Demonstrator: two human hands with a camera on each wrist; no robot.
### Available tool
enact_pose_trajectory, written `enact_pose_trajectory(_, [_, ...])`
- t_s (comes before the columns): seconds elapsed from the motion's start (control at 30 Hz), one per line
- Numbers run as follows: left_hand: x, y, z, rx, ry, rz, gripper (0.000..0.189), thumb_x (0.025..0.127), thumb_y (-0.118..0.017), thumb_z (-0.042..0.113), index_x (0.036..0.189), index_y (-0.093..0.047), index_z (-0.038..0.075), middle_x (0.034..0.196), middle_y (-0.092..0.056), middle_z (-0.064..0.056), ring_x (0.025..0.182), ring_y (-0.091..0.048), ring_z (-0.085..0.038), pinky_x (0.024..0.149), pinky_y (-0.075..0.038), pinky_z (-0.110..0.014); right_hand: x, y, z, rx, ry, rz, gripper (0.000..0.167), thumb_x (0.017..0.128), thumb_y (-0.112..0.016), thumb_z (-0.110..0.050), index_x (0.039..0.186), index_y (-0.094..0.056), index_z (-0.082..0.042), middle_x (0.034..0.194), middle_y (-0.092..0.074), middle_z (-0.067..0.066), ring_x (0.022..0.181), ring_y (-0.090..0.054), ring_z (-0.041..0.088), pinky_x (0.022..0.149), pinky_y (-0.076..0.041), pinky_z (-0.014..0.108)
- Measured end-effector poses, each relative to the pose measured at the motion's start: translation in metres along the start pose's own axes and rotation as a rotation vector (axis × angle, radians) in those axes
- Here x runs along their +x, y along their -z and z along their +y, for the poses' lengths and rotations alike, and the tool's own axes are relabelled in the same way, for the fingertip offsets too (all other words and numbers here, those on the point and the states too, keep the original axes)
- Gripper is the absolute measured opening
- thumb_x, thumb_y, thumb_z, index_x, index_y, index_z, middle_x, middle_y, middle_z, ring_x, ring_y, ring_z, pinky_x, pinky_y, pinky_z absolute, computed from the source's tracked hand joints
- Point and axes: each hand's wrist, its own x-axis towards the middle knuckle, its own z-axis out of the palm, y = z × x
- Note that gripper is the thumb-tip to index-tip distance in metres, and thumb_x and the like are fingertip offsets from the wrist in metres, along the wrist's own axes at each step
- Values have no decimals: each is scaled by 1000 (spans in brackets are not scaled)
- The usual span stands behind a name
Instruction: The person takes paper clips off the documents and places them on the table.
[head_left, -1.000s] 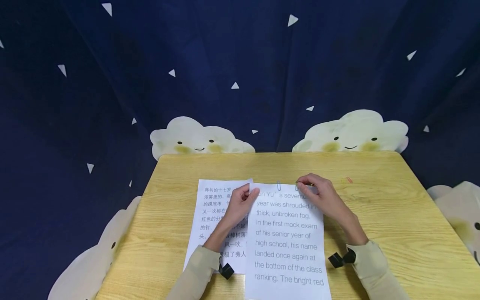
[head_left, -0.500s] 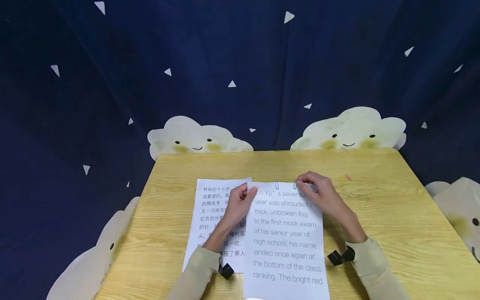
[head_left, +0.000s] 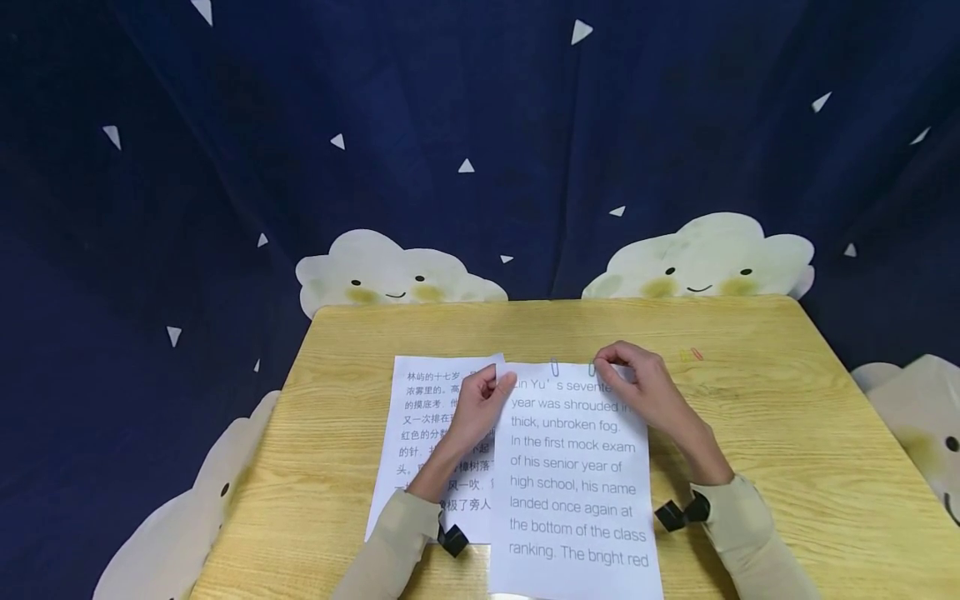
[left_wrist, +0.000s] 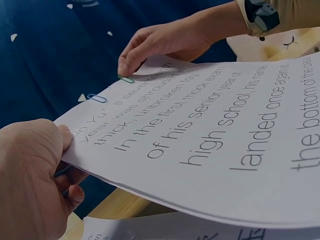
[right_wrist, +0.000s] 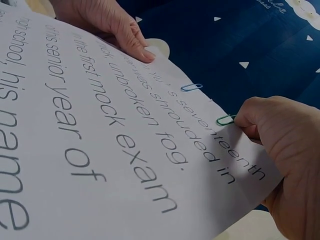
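My left hand [head_left: 476, 408] pinches the top left corner of a printed English sheet [head_left: 577, 500], thumb on the upper face. In the left wrist view the sheet is lifted above the table, with a layered edge. A blue paper clip [right_wrist: 191, 87] sits on its top edge, near the middle. Further right on that edge is a green paper clip [right_wrist: 226, 120], pinched by my right hand [head_left: 648, 392] between thumb and forefinger. The rest of the right fingers curl under the paper, partly hidden. Both clips overlap the edge.
Beneath and to the left, a sheet with Chinese print [head_left: 390, 475] lies on the wooden table [head_left: 285, 492], partly covered by the left forearm and the English sheet. A yellow paper clip [head_left: 684, 355] and a red one [head_left: 697, 354] lie at the back right. A dark curtain [head_left: 405, 100] hangs behind.
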Motion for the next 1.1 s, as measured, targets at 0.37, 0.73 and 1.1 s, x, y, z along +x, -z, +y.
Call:
enact_pose_trajectory(0.37, [0, -1, 3, 9, 0, -3, 25, 108, -60, 23, 104, -71, 1, 77, -70, -17, 56, -54, -12, 51, -40, -19, 1, 0, 3, -3, 2, 22, 3, 100, -70, -7, 102, -72, -10, 94, -70, -1, 86, -59, 13, 84, -42, 16])
enact_pose_trajectory(0.73, [1, -3, 3, 3, -2, 2, 26, 108, -60, 23, 106, -71, -1, 79, -71, -20, 55, -54, -12, 49, -39, -19, 1, 1, 0, 2, -1, 35, 4, 99, -71, -6, 101, -72, -10, 94, -71, -1, 85, -59, 12, 83, -43, 16])
enact_pose_trajectory(1.1, [-1, 0, 1, -9, -17, -19, 26, 109, -59, 26, 112, -72, 3, 81, -73, -15, 56, -56, -12, 50, -41, -19, 0, 0, 0, 10, 1, 37, 4, 99, -70, -6, 100, -72, -9, 93, -70, -1, 85, -59, 12, 83, -43, 19])
